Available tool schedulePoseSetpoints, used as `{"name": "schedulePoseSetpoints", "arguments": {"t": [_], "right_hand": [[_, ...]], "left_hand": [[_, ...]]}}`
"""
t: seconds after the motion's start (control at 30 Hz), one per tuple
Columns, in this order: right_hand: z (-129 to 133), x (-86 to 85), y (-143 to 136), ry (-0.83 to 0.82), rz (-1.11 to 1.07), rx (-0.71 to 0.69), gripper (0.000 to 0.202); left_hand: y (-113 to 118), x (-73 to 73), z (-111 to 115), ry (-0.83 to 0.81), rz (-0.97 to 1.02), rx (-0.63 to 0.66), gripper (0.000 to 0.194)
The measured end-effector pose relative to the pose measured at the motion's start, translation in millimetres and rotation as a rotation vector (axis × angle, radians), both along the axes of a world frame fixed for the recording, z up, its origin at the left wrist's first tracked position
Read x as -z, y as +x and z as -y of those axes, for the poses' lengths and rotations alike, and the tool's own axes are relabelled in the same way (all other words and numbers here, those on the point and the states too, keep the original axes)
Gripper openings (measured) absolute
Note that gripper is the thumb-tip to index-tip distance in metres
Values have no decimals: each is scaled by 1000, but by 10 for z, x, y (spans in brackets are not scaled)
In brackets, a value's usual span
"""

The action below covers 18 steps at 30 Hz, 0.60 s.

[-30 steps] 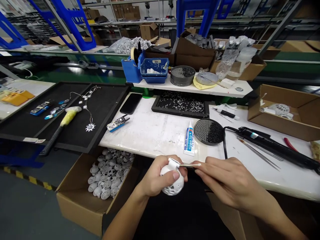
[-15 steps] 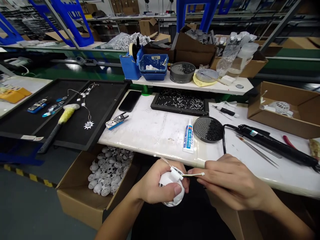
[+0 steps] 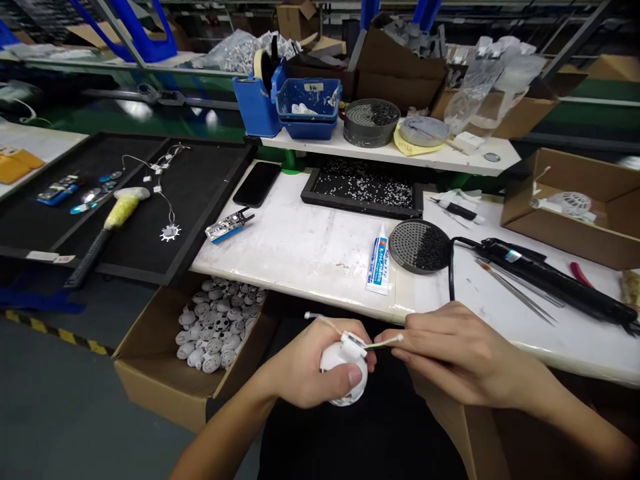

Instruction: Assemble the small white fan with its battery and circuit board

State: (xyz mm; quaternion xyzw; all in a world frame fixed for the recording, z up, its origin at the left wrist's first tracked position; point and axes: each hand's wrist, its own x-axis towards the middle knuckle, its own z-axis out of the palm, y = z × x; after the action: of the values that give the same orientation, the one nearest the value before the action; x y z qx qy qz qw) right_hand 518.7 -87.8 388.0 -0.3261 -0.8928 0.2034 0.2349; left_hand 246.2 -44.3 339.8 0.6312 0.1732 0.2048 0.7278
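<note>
My left hand [image 3: 320, 370] is wrapped round a white round plastic housing [image 3: 345, 383], its thumb lying across the front. A small white block [image 3: 354, 343] sits at the top of the housing. One thin wire with a white plug [image 3: 314, 315] sticks out over my left fingers. Another pale wire [image 3: 383, 344], also ending in a plug, reaches right to the fingertips of my right hand [image 3: 450, 357]. Those fingers are pinched together beside the block. A thin dark piece shows under the wire there, too small to name.
On the bench lie a glue tube [image 3: 379, 263], a round dish of black bits [image 3: 420, 247], tweezers [image 3: 520, 293], a black corded tool [image 3: 555, 277] and a phone [image 3: 257, 184]. A cardboard box [image 3: 160, 393] of similar white housings stands below left; another box [image 3: 575, 230] is at right.
The view has tipped down slightly, so the bench sits higher in the picture. My right fingertips and the wire's plug have moved a little; less of the thin dark piece shows.
</note>
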Motion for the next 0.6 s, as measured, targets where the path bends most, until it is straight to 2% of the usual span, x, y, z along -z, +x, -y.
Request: {"name": "schedulePoseSetpoints", "arguments": {"t": [0.07,0.1,0.2,0.27,0.37,0.6], "right_hand": [[-16,-74,35,-69,61,-30,23],[-28,-104,49,-94,88,-48,22],[-62,-140,65,-111,139,-123,17],[-67,-122,48,-81,149,-174,16],[-45,-77,3,-14,171,-182,19],[87,-80,-120,177,245,-62,24]], "left_hand": [[-69,-126,-22,230,-46,56,45],[-97,-178,-29,294,-53,109,45],[-144,-240,-18,310,-94,250,41],[-145,-204,10,260,-96,270,41],[-125,-105,61,158,-64,184,39],[-110,32,153,-46,-27,-70,37]]}}
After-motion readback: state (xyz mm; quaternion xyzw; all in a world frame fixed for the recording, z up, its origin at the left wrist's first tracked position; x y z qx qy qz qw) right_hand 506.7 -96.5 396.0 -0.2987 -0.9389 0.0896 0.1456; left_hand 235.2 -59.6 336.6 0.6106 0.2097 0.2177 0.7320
